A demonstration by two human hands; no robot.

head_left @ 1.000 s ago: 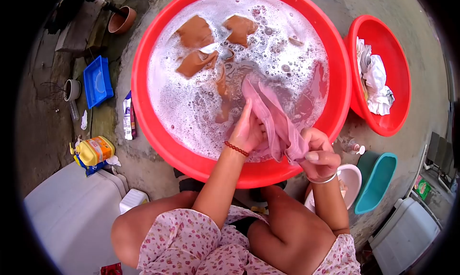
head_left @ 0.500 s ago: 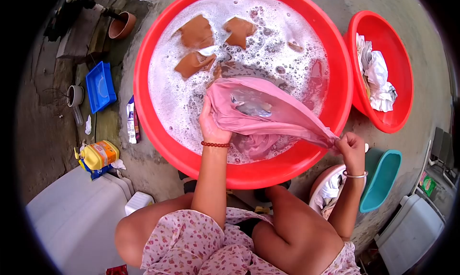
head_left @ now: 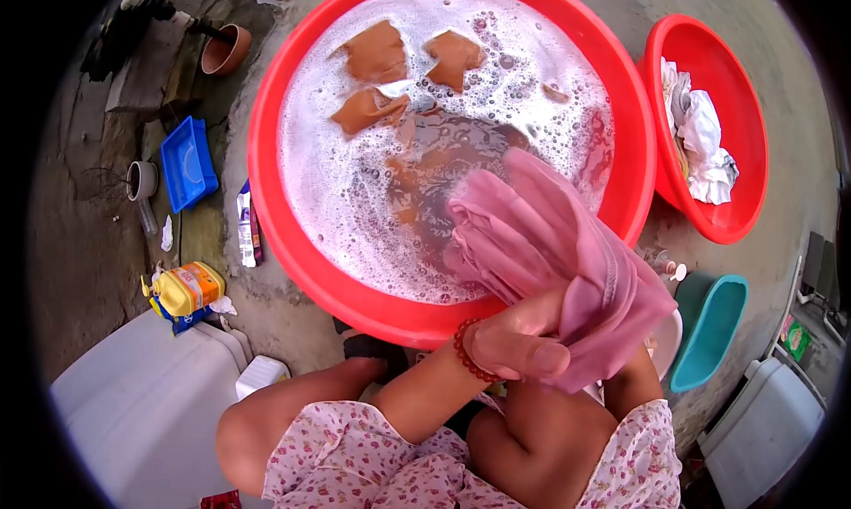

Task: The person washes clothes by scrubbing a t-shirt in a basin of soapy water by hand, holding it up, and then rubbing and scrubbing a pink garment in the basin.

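Note:
A wet pink garment point(head_left: 567, 261) is bunched up over the near right rim of a large red basin point(head_left: 266, 199). My left hand point(head_left: 523, 336), with a red bead bracelet at the wrist, is closed on its lower part; the thumb shows and the other fingers go under the cloth. My right hand is hidden behind the garment, and only the forearm shows below it. Soapy water with thick suds fills the basin. A brown cloth point(head_left: 375, 53) pokes through the foam in several patches.
A smaller red basin point(head_left: 749, 155) at the right holds white clothes point(head_left: 702, 137). Below it stands a teal tub point(head_left: 714, 332). On the left are a blue tray point(head_left: 188, 163), a yellow bottle point(head_left: 188, 287) and a terracotta pot point(head_left: 226, 50).
The pink garment was stretched open across the basin between both hands. Now it is gathered up and lies further right and nearer to me. My left hand has moved right and down.

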